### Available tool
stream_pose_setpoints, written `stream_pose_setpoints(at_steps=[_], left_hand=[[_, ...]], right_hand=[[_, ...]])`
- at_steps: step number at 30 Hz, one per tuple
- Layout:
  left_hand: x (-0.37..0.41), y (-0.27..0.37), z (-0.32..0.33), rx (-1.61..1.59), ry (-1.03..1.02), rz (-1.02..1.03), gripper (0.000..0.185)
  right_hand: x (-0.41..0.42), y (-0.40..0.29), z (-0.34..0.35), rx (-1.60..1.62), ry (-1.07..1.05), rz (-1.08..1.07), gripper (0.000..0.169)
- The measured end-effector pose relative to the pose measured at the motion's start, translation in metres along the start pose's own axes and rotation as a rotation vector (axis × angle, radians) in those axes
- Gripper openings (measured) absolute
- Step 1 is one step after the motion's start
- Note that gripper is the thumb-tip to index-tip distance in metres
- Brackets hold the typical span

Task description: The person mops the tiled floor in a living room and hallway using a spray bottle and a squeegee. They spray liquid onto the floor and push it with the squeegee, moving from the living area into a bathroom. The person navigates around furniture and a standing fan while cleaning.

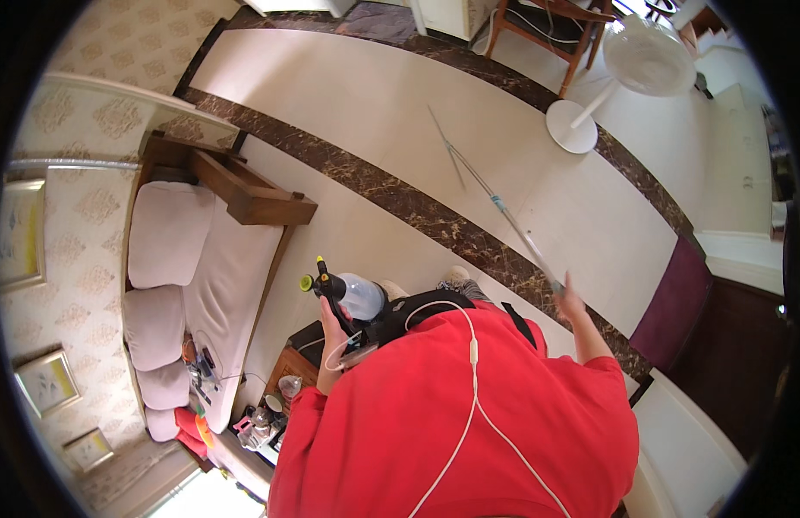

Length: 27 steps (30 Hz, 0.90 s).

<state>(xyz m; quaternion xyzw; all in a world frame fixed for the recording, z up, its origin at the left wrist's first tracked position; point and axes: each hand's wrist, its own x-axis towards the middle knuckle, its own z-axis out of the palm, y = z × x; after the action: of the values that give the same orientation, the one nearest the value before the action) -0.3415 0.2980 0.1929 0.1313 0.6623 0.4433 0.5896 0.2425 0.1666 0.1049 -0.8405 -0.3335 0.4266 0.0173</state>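
Note:
My left hand [335, 324] grips the handle of a pump spray bottle [361, 296] with a black and yellow-green head and a clear, bluish tank, held upright-looking in front of my left side. Out to the right, my right hand [570, 303] is around the end of a long metal pole [526, 239] with a light-blue collar. The pole slants away over the pale tiled floor, and a thin, flat frame at its far end rests on or just above the tiles. Whether a cloth is on that frame cannot be told.
To the left stands a wooden sofa [303, 210] with pale cushions [170, 233]. A cluttered side table [290, 372] is beside me. Ahead right are a white pedestal stand [571, 126] and a wooden chair [571, 61]. A purple mat [673, 304] lies to the right.

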Motion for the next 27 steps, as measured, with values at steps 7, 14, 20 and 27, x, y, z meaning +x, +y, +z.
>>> stream_pose_setpoints(at_steps=[7,14,20,27], left_hand=[[0.022,0.01,0.063,0.135,-0.161,-0.074,0.05],[0.065,0.024,0.103,0.231,-0.32,-0.104,0.05],[0.082,0.061,0.137,0.295,-0.433,-0.095,0.049],[0.143,0.115,0.124,0.397,-0.53,-0.154,0.049]], right_hand=[[-0.087,0.041,0.067,0.576,-0.099,0.096,0.009],[-0.153,0.095,0.115,0.922,0.168,0.281,0.04],[-0.135,0.095,0.127,0.902,0.277,0.432,0.073],[-0.062,0.004,0.183,1.085,0.314,0.536,0.075]])
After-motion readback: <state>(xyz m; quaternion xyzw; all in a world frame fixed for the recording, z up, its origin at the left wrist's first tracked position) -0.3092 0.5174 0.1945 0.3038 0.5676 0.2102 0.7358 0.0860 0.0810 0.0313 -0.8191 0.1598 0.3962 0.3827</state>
